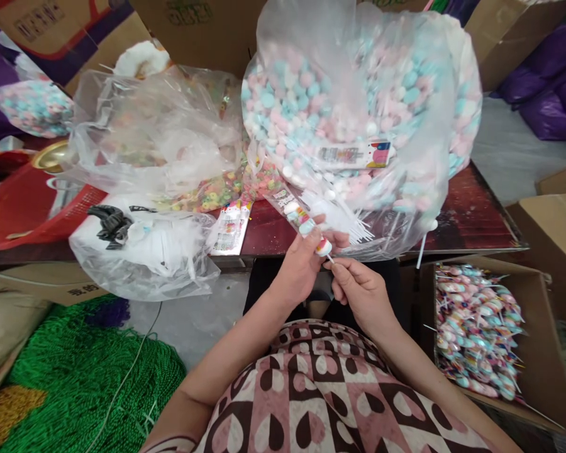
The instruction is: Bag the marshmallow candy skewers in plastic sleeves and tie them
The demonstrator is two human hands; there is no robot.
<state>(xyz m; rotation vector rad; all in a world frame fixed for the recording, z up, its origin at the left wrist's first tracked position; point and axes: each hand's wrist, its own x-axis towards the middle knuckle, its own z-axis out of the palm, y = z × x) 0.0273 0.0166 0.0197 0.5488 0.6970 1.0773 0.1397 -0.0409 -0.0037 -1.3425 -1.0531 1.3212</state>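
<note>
Over the table's front edge, my left hand (298, 265) is closed around a candy skewer (323, 246), a row of marshmallow-like pieces and colourful candies on a white stick. A clear printed wrapper (287, 202) covers its upper part and points up and left. The lower white and red pieces show below my left fingers. My right hand (362, 292) pinches the lower end of the stick between thumb and fingertips. Just beyond my hands, loose white sticks (344, 217) lie in a bundle. Printed flat wrappers (233, 228) rest to the left of them on the table.
A large clear bag (405, 94) of pastel balls fills the table's back right. Bags of colourful rings (212, 192) and white material (170, 251) lie left, beside a red basket (9, 207). A cardboard box (542, 352) of wrapped skewers stands right. Green strands (99, 384) cover the floor left.
</note>
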